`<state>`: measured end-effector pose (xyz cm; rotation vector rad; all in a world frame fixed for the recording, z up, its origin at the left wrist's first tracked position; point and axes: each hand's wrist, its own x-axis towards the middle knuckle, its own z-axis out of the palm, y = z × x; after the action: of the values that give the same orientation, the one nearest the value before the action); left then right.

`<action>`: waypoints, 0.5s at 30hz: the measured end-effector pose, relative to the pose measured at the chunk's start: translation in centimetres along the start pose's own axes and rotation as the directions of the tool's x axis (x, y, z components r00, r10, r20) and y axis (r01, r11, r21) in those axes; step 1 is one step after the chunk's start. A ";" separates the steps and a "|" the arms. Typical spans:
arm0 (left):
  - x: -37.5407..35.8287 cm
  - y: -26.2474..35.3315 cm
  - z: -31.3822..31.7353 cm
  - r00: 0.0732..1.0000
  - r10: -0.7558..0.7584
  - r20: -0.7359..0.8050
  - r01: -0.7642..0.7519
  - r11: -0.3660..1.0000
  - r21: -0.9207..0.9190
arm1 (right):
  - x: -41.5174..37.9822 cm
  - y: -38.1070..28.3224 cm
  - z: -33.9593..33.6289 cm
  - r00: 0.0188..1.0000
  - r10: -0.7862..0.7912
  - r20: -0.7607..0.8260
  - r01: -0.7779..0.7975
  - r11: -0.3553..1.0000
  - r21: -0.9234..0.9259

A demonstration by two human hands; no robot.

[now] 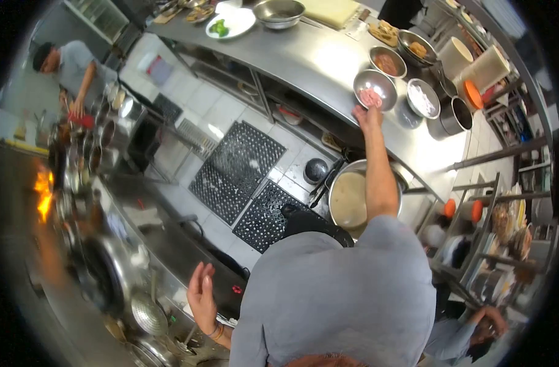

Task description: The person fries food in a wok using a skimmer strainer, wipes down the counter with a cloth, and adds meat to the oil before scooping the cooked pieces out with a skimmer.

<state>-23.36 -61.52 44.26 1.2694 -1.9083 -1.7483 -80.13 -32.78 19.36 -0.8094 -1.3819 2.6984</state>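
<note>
At the end of my outstretched arm, my right hand (368, 117) grips the near rim of a steel bowl (385, 85) with pieces of pink meat (370, 97) in it, at the steel counter's front edge. Beside this bowl are a bowl of darker meat (386, 63) and a bowl with white pieces (422, 98). Over by the cooking range, my left hand (201, 293) is raised with its fingers apart and nothing in it. A wristband circles that wrist.
A large pot of cloudy liquid (348, 199) stands below my right arm. Black perforated mats (236, 171) cover part of the floor. Flames (44, 192) rise at the left, near a wok (96, 275). One person (77, 67) works at upper left; another (451, 337) is at lower right.
</note>
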 end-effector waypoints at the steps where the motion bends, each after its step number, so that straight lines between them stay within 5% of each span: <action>1: 0.4 -0.4 0.3 1.000 0.027 0.009 -0.027 0.999 -0.025 | -1.2 -0.2 0.1 0.997 -0.024 -0.072 0.022 0.999 -0.025; 4: 1.2 -1.1 1.3 0.999 0.025 0.035 -0.020 0.989 -0.145 | -6.1 0.1 -0.7 0.989 -0.042 0.140 0.075 0.968 -0.238; 6: 2.1 -2.0 2.9 0.996 -0.068 -0.052 0.058 0.982 -0.181 | -11.9 0.1 1.6 0.973 0.166 0.163 -0.070 0.876 -0.478; 7: 2.7 -1.9 3.8 0.986 -0.155 -0.062 0.137 0.962 -0.236 | -14.7 0.5 3.0 0.938 0.231 0.257 -0.023 0.785 -0.620; 8: 3.1 -3.3 4.5 0.988 -0.141 -0.069 0.110 0.937 -0.331 | -16.7 1.9 4.3 0.838 0.270 0.473 0.098 0.779 -0.619; 11: 3.4 -10.0 7.5 0.988 0.077 -0.130 -0.118 0.931 -0.344 | -23.4 7.7 7.3 0.497 0.596 0.631 0.058 0.703 -0.709; 12: 2.1 -10.3 7.8 0.965 0.027 -0.262 -0.127 0.919 -0.372 | -25.9 9.7 8.1 0.385 0.697 0.605 0.106 0.618 -0.779; 15: -1.3 -10.6 8.4 0.938 -0.210 -0.274 0.014 0.817 -0.577 | -34.0 13.2 8.4 0.037 0.882 0.470 0.287 0.441 -0.850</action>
<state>-24.05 -53.82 33.15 1.3378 -1.0245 -1.8238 -51.45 -55.07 28.40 1.6693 -3.2976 2.5673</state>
